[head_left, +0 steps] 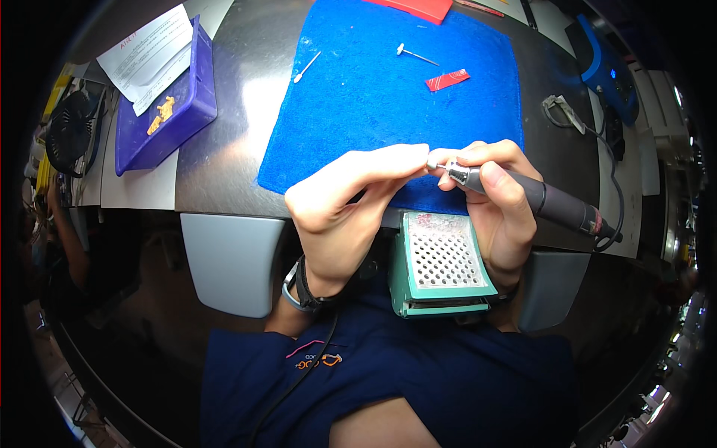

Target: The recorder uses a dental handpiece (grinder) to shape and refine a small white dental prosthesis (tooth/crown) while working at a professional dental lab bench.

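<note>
Steel bench top [246, 60] fills the upper part of my view, and I take the blue cloth mat [388, 89] spread on it as my landmark. At the mat's near edge, my left hand [343, 205] has its fingers pinched together, the tips pressed around something too small for me to make out. My right hand [497, 201] meets it there, clenched around a dark rotary handpiece [538, 198], whose metal nose touches the left fingertips. The handpiece body runs off to the right of the mat, with a cable trailing from its end.

Just below the mat's near edge, under both hands, I see a green perforated box [441, 265] fixed to the bench front. On the mat itself, toward its far side, lie two loose burs: one with a small disc head [414, 54] and a slimmer one [306, 67] at the mat's left border. A small red packet [447, 79] rests near the disc-headed bur.

Left of the mat sits a purple tray [194, 97] holding a yellow piece [160, 114] and a sheet of paper [149, 52]. Right of the mat stands a blue control unit [609, 71].
</note>
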The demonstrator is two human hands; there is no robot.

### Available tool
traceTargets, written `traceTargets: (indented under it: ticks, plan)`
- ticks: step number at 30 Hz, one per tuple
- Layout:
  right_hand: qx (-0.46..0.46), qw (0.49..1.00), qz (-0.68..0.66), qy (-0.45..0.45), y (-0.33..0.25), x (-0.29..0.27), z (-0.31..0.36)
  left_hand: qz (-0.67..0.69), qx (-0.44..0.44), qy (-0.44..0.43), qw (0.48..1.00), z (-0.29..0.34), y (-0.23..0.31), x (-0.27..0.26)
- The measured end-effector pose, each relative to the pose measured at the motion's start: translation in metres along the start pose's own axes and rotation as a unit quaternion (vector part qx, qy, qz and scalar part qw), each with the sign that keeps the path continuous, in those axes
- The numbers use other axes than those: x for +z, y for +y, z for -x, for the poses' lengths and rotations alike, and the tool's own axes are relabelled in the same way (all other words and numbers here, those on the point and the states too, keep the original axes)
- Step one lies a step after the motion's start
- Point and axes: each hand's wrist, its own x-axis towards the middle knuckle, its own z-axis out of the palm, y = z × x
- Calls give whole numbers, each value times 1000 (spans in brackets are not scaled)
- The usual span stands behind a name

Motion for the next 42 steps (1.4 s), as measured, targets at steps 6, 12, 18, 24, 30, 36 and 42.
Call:
traceTargets:
  ticks: [6,12,18,24,30,36,42]
  plan:
    - [9,1000,6,5,-1,0,0,2,1,3,1000,0,2,1]
    - [4,999,-46,-3,2,-1,0,13,-2,5,1000,0,0,1]
    - [-2,999,-32,-14,2,-2,0,6,14,-1,1000,1,-2,0]
    - [-11,999,-26,-19,2,-2,-1,7,19,-2,1000,2,-3,0]
    - [-4,999,-24,-27,1,-3,-1,12,19,-4,1000,1,-3,0]
    - [-6,998,-32,-46,1,-3,-3,16,18,-5,1000,-1,-2,1]
    - [8,998,-46,-30,-1,-3,-2,30,23,-10,999,0,-4,0]
